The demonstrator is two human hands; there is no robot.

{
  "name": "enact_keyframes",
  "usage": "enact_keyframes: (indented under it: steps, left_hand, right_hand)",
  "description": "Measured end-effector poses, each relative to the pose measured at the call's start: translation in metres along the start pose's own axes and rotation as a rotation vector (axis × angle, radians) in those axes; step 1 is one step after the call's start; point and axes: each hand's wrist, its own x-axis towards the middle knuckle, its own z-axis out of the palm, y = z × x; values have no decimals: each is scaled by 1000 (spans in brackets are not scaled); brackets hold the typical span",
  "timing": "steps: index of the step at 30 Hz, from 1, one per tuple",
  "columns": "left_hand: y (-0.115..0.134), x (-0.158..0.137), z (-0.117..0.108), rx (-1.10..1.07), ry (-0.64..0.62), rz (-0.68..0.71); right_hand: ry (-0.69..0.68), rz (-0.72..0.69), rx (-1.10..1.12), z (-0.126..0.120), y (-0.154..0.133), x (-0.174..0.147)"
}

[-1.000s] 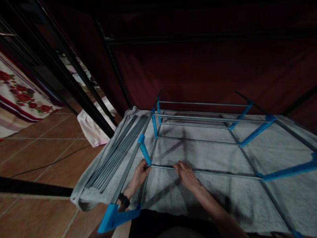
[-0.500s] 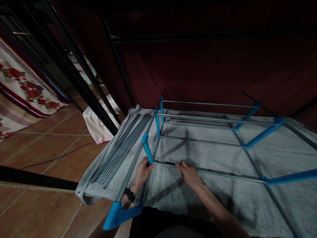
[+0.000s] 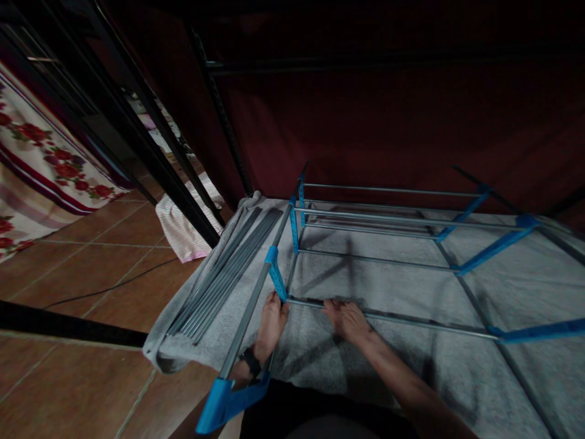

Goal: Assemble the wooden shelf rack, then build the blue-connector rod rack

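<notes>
A rack frame of grey metal tubes (image 3: 411,322) and blue plastic connectors (image 3: 277,280) lies on a grey blanket (image 3: 329,372). My left hand (image 3: 274,318), with a dark band at its wrist, is closed around the lower end of the near-left connector, where a crosswise tube joins it. Farther right along that same tube, my right hand (image 3: 346,318) grips it from above with bent fingers. Another blue connector (image 3: 231,399) sits close to my body, at the near end of the upper side tube. My left fingertips are partly hidden behind the joint.
Several loose metal tubes (image 3: 223,277) lie side by side on the blanket, left of the frame. Black metal posts (image 3: 155,164) rise at the left, and a dark red cloth (image 3: 365,128) hangs behind. A striped cloth (image 3: 183,228) and a cable (image 3: 114,285) lie on the tiled floor.
The view has shifted slightly. My left hand has turned a little at the connector joint, its fingers now more tucked behind it. My right hand stays on the tube.
</notes>
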Motion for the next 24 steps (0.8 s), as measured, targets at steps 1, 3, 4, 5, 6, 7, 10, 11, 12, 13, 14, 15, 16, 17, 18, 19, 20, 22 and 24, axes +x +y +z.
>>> enact_keyframes:
  steps: [1, 3, 4, 5, 6, 7, 10, 11, 12, 13, 14, 15, 16, 17, 18, 19, 20, 22, 24]
  left_hand:
    - [-1, 0, 2, 33, 23, 8]
    - [-2, 1, 6, 68, 62, 16]
    - [-3, 0, 7, 78, 77, 20]
    - [-4, 0, 9, 84, 93, 25]
    - [-4, 0, 10, 89, 107, 30]
    - [-5, -1, 11, 94, 118, 35]
    - [-5, -2, 15, 115, 138, 26]
    - [-5, -3, 16, 127, 143, 20]
    - [-4, -3, 17, 146, 146, 13]
    - [-2, -3, 17, 170, 146, 7]
    - [-1, -3, 17, 193, 140, 3]
    - [1, -2, 16, 215, 131, 3]
    - [3, -2, 14, 235, 120, 6]
    - [5, -2, 12, 248, 109, 12]
    - [6, -2, 9, 257, 94, 20]
    - [6, -1, 7, 267, 79, 27]
    - [5, 1, 4, 270, 62, 32]
    - [1, 6, 0, 312, 12, 17]
    - [-4, 13, -2, 302, -16, 5]
  right_hand:
    - [-3, -5, 0, 0, 0, 0]
    - [-12, -9, 4, -1, 1, 1]
    - [-17, -10, 6, -1, 1, 2]
    - [-22, -10, 7, -2, 1, 2]
    - [-23, -8, 7, -2, 0, 2]
    - [-23, -8, 7, -2, 0, 3]
    - [-40, -10, 17, -4, 0, 3]
    - [-52, -13, 23, -5, 0, 4]
    - [-64, -15, 29, -6, 1, 5]
    - [-68, -16, 35, -6, 1, 6]
    - [-64, -14, 40, -6, 2, 7]
    - [-55, -14, 46, -6, 2, 8]
    - [-42, -12, 51, -6, 1, 8]
    - [-30, -10, 55, -6, 0, 8]
    - [-18, -9, 60, -6, -1, 8]
    - [0, -9, 66, -6, -3, 7]
    - [18, -12, 74, -6, -4, 5]
    - [120, -24, 97, -7, -5, 1]
    - [277, -31, 140, -6, -1, -7]
